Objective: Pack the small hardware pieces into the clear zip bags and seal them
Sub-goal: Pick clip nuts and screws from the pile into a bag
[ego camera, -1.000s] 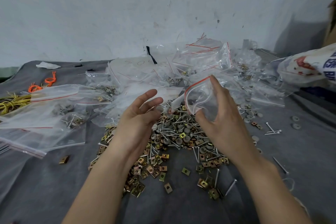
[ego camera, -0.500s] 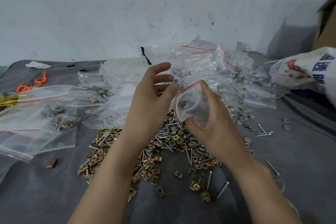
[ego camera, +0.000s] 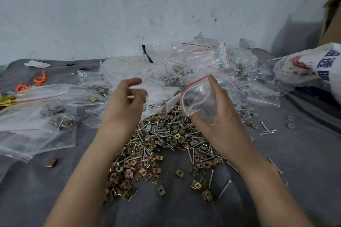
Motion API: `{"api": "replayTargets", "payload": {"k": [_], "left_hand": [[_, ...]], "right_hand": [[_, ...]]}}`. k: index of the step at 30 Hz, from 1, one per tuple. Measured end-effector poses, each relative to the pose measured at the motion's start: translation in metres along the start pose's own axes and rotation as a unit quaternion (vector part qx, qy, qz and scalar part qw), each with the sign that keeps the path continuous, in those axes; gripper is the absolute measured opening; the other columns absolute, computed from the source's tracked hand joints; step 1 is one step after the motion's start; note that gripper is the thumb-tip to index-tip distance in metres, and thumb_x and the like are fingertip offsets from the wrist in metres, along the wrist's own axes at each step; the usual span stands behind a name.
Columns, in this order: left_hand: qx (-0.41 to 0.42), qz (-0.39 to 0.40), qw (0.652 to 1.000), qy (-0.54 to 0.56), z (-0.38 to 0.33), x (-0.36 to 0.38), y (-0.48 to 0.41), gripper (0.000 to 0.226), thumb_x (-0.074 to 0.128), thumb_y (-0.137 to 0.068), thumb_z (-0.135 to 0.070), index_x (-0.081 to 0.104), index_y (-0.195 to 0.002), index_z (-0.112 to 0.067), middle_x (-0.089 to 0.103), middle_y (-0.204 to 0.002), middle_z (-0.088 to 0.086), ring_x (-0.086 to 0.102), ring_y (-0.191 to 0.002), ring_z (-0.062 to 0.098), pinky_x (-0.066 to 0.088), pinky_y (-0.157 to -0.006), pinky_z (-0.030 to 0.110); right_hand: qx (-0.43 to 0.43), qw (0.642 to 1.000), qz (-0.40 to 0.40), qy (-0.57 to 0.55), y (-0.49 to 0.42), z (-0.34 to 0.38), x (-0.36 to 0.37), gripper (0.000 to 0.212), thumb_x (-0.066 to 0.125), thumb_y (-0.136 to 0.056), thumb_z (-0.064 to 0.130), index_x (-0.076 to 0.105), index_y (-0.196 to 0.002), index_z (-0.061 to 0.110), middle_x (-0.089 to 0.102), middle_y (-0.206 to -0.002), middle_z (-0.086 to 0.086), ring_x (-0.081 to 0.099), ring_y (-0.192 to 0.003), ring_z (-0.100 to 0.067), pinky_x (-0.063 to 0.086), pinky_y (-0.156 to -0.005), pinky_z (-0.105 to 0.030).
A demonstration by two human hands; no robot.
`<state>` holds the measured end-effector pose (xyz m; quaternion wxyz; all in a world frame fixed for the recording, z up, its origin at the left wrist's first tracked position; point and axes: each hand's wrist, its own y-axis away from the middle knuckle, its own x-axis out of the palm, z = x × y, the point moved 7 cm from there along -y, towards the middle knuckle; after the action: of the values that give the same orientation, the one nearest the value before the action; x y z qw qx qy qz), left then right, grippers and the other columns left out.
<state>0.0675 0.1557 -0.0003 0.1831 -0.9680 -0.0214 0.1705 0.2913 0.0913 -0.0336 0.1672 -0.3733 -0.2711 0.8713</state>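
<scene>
One small zip bag (ego camera: pixel 198 97), clear with a red strip at its mouth, is a little right of the middle of the frame, in the air above the pile of hardware pieces (ego camera: pixel 166 138). The right hand (ego camera: pixel 221 125) pinches it, forefinger on the upper edge and thumb below. This makes the mouth bow open toward the left, I think so that pieces can be dropped in. The left hand (ego camera: pixel 125 105) hovers near that mouth with its fingers curled and blurred; whether it holds a piece I cannot tell.

The pile of screws, grey washers and brass-coloured square clips lies under both hands on the grey cloth of the tabletop (ego camera: pixel 304 162), within easy reach. Filled bags (ego camera: pixel 46 116) lie at the left and a heap of clear bags (ego camera: pixel 195 57) lies behind. A white printed sack (ego camera: pixel 313 64) is at the right edge and orange ties (ego camera: pixel 39 79) at the far left. Nothing stands between the left hand and the bag.
</scene>
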Motion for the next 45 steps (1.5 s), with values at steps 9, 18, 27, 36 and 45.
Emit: {"api": "replayTargets", "payload": {"k": [9,18,27,36,45], "left_hand": [[0.14,0.165,0.934,-0.285,0.036,0.031,0.04,0.044,0.052,-0.098,-0.037,0.045,-0.141,-0.028,0.059,-0.114,-0.01,0.056,-0.108,0.013,0.047,-0.091,0.034],[0.148,0.179,0.883,-0.407,0.044,0.055,0.045,0.042,0.046,-0.099,-0.045,0.048,-0.137,-0.028,0.04,-0.124,-0.004,0.047,-0.116,0.018,0.045,-0.094,0.032],[0.126,0.165,0.914,-0.348,0.04,0.058,0.039,0.021,0.05,-0.101,-0.031,0.057,-0.118,-0.021,0.051,-0.115,0.0,0.057,-0.103,0.021,0.048,-0.088,0.036],[0.094,0.14,0.943,-0.288,0.045,0.037,0.029,0.014,0.059,-0.097,-0.027,0.065,-0.107,-0.019,0.055,-0.101,-0.006,0.057,-0.089,0.011,0.047,-0.081,0.026],[0.029,0.067,0.967,-0.244,0.054,0.017,0.02,0.019,0.053,-0.1,-0.034,0.071,-0.1,-0.026,0.067,-0.081,-0.015,0.056,-0.061,-0.002,0.036,-0.054,0.017]], "right_hand": [[0.009,1.0,-0.014,-0.004,-0.003,0.001,-0.002,0.083,0.062,-0.092,0.037,0.012,-0.158,0.037,0.034,-0.14,0.024,0.022,-0.121,0.028,0.017,-0.097,0.005],[0.018,1.0,-0.018,-0.014,-0.003,-0.003,-0.004,0.082,0.063,-0.093,0.033,0.013,-0.158,0.036,0.026,-0.132,0.043,0.021,-0.125,0.027,0.016,-0.101,0.001],[0.01,1.0,-0.02,-0.01,-0.002,0.0,-0.004,0.082,0.064,-0.093,0.031,0.016,-0.159,0.03,0.028,-0.133,0.035,0.019,-0.124,0.03,0.015,-0.099,0.006],[0.009,1.0,-0.013,-0.004,-0.001,0.002,-0.005,0.081,0.062,-0.094,0.032,0.014,-0.159,0.033,0.03,-0.131,0.032,0.019,-0.12,0.031,0.015,-0.097,0.006],[-0.003,0.999,0.029,0.019,0.002,0.012,0.01,0.08,0.058,-0.096,0.039,0.009,-0.159,0.037,0.031,-0.151,0.018,0.028,-0.136,0.005,0.017,-0.108,-0.012]]}}
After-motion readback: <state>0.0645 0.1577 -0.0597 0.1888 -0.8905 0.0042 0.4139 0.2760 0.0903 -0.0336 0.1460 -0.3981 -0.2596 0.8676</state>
